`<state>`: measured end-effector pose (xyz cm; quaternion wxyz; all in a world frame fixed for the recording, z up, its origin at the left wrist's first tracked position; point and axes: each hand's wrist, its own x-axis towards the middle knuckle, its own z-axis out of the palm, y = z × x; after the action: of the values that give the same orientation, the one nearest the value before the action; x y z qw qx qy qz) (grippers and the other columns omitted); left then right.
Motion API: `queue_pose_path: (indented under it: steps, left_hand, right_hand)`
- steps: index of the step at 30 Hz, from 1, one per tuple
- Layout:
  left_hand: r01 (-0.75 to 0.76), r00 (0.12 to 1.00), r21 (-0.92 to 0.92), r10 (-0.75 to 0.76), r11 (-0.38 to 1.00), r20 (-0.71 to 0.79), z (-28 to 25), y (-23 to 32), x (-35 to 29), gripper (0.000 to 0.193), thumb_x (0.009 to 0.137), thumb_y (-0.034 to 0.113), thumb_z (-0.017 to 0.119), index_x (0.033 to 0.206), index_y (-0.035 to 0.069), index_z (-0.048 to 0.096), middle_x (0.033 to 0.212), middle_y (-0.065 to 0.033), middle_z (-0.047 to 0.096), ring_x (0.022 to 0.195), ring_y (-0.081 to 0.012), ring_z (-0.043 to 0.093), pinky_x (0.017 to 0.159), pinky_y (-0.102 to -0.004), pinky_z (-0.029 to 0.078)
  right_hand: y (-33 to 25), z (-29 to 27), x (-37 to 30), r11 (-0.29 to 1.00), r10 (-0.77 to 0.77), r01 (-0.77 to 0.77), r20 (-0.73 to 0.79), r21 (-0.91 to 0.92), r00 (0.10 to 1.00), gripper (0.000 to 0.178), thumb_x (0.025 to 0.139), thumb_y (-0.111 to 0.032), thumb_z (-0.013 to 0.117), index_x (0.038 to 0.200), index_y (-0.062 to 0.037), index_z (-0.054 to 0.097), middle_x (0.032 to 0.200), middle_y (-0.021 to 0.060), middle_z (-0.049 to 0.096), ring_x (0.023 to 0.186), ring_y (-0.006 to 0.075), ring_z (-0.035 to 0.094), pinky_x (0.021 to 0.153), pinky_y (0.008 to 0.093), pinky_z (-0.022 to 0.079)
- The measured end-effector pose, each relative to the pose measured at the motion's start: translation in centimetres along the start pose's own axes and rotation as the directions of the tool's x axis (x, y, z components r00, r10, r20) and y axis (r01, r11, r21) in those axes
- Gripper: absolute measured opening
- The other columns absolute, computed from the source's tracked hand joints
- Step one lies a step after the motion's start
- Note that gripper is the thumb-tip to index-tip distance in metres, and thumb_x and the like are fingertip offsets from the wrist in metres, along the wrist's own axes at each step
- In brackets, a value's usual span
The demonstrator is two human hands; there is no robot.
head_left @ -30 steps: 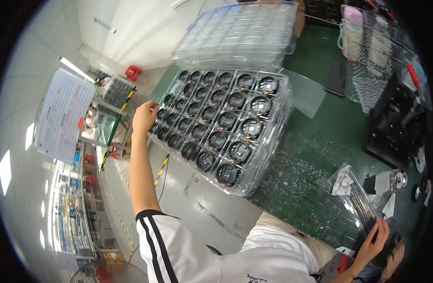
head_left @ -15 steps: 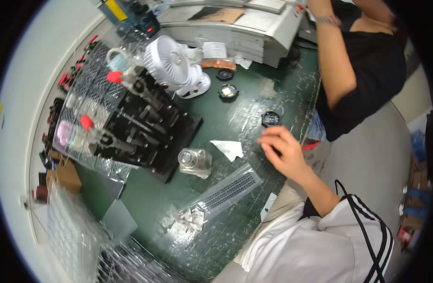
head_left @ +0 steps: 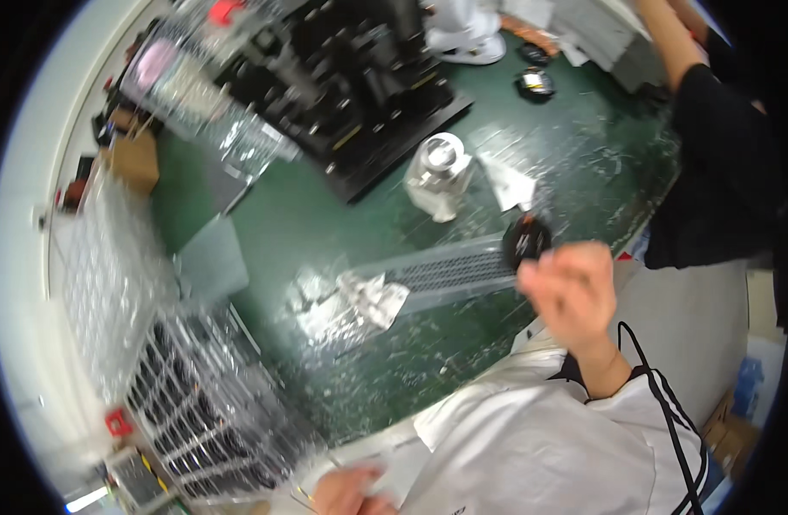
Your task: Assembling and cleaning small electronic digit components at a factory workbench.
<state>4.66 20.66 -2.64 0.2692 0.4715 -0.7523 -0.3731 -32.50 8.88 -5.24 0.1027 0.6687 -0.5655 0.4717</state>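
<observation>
A scuffed green surface [head_left: 282, 206] spreads before us; above it our right hand [head_left: 574, 287] pinches a round black part [head_left: 528, 240], while our left hand [head_left: 351, 491] is too blurred to tell whether it grasps anything. We judge this a carrying step, calling for a steady pinch. The right reaches leftward, curled, by a dotted strip [head_left: 445, 270]; the left hangs low near a tray of black parts [head_left: 269, 395].

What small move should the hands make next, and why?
Probably bring the round black part toward the left hand, so both can steady it: the right hand alone holds it, while the left, though blurred, seems empty near the clear tray.
</observation>
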Motion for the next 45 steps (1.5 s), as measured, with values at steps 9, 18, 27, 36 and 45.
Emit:
queue_pose_path:
  steps: [9,18,27,36,45]
  left_hand:
    - [-0.032,0.847,-0.693,-0.349,0.72,-0.401,7.4,2.2,17.9,0.023,0.093,0.012,0.052,0.109,0.003,0.038,0.085,-0.0135,0.061,0.075,-0.0215,0.065,0.063,-0.0277,0.052]
    - [0.359,0.925,-0.177,-0.374,0.917,-0.063,3.8,-2.1,23.3,0.016,0.092,0.009,0.049,0.105,-0.001,0.045,0.072,-0.0139,0.06,0.06,-0.0188,0.061,0.054,-0.0316,0.047]
    - [0.192,0.963,-0.741,-0.271,0.644,0.015,1.8,-2.1,23.0,0.014,0.096,0.007,0.039,0.109,0.001,0.038,0.089,-0.0151,0.061,0.073,-0.019,0.065,0.055,-0.0268,0.056]
    - [0.314,0.889,-0.697,-0.458,0.645,-0.023,3.6,-4.4,23.7,0.016,0.099,0.013,0.036,0.109,0.0,0.037,0.089,-0.0132,0.06,0.08,-0.0206,0.065,0.066,-0.0287,0.056]
    - [0.27,0.897,-0.679,-0.434,0.682,-0.08,4.0,-4.5,23.5,0.016,0.098,0.014,0.038,0.109,0.002,0.037,0.09,-0.02,0.063,0.084,-0.0268,0.066,0.066,-0.0316,0.058]
  right_hand:
    - [-5.0,4.7,1.4,0.884,-0.263,0.155,0.195,0.44,0.945,0.031,0.066,-0.008,0.073,0.096,-0.0093,0.067,0.098,0.0038,0.054,0.085,0.0181,0.052,0.067,0.0292,0.044]
    - [-1.4,9.1,5.2,0.946,-0.126,-0.147,0.747,0.288,0.653,0.027,0.07,-0.003,0.068,0.096,-0.0053,0.058,0.094,0.0078,0.058,0.087,0.0273,0.058,0.072,0.0363,0.048]
    - [-1.9,10.8,7.7,0.949,-0.206,-0.107,0.84,0.297,0.502,0.015,0.076,-0.001,0.063,0.091,-0.0034,0.06,0.085,0.0075,0.06,0.084,0.026,0.059,0.072,0.0354,0.048]
    - [-2.2,12.2,4.9,0.942,-0.161,-0.108,0.708,0.319,0.687,0.017,0.073,-0.006,0.068,0.088,-0.0031,0.06,0.091,0.0072,0.056,0.086,0.0254,0.053,0.074,0.0352,0.046]
    - [-2.4,12.5,4.4,0.96,-0.212,0.03,0.659,0.277,0.722,0.019,0.069,-0.004,0.067,0.087,-0.0047,0.06,0.085,0.0061,0.057,0.079,0.0249,0.055,0.071,0.0358,0.046]
